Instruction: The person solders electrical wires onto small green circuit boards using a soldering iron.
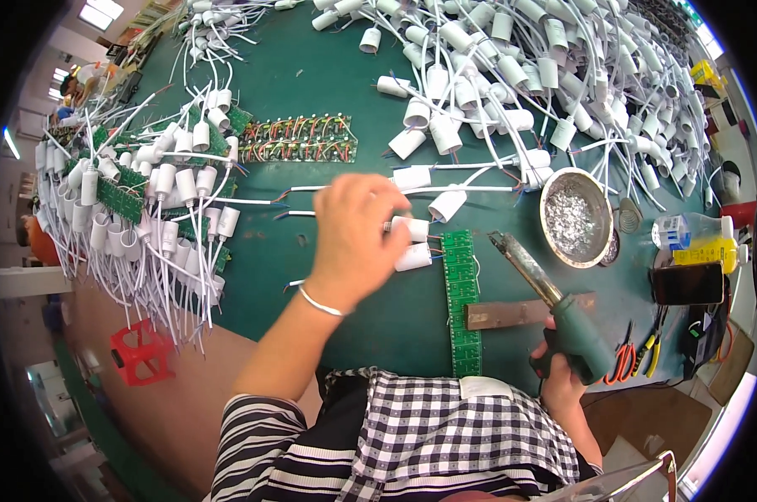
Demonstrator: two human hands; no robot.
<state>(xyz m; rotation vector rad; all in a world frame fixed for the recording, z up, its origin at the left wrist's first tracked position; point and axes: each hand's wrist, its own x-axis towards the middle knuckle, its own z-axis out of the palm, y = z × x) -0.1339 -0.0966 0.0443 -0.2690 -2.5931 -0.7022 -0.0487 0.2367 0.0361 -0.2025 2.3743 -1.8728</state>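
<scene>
My left hand point(353, 230) is over the middle of the table, thumb and forefinger curved and apart. A white cylinder with wires point(413, 228) lies beside these fingers; whether they touch it I cannot tell. Just below is a second white cylinder point(413, 257). Thin wires run from both toward the upper end of a long green circuit board point(461, 309). In my right hand point(560, 376) is a green-handled soldering gun point(583, 335), its tip pointing up and left, right of the board's upper end. A flat brown bar point(512, 314) lies across the board's right edge.
A metal bowl of silvery bits point(577, 217) stands right of the soldering gun. White corded cylinders point(512, 75) heap at the back right; more point(169, 180) lie among boards at left. Bottles point(705, 243), a phone point(688, 284) and pliers point(649, 351) are on the right.
</scene>
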